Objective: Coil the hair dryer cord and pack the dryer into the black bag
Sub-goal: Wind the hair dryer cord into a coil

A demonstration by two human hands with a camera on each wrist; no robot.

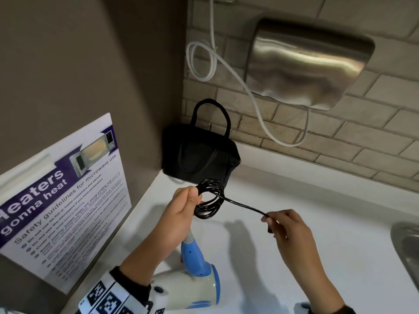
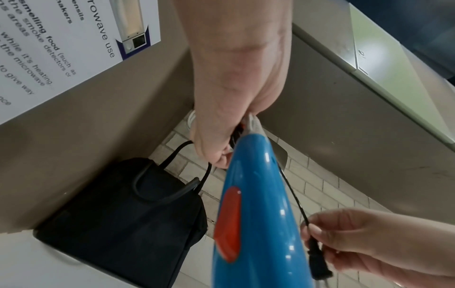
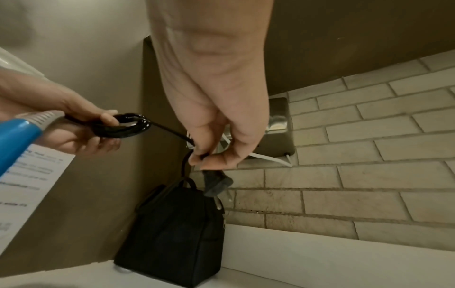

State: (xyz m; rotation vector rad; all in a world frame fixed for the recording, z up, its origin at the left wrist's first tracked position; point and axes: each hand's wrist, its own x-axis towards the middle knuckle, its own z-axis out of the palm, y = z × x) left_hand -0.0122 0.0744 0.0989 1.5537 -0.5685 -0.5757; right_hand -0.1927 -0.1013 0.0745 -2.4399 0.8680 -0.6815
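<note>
My left hand (image 1: 183, 207) grips a tight coil of glossy black cord (image 1: 209, 200) above the white counter. The blue-and-white hair dryer (image 1: 199, 275) hangs below that hand by its grey strain relief. A short straight stretch of cord runs right to my right hand (image 1: 278, 223), which pinches it just above the black plug (image 3: 216, 183). The plug dangles under those fingers. The black bag (image 1: 199, 152) stands upright in the corner behind the coil, handles up; whether its top is open I cannot tell. In the left wrist view the dryer handle (image 2: 256, 204) shows a red switch.
A steel hand dryer (image 1: 306, 62) with a looped white cable (image 1: 204, 62) is mounted on the brick wall above the bag. A microwave safety poster (image 1: 61, 198) leans against the left wall. A metal sink rim (image 1: 405, 245) sits at the right edge of the counter (image 1: 317, 200).
</note>
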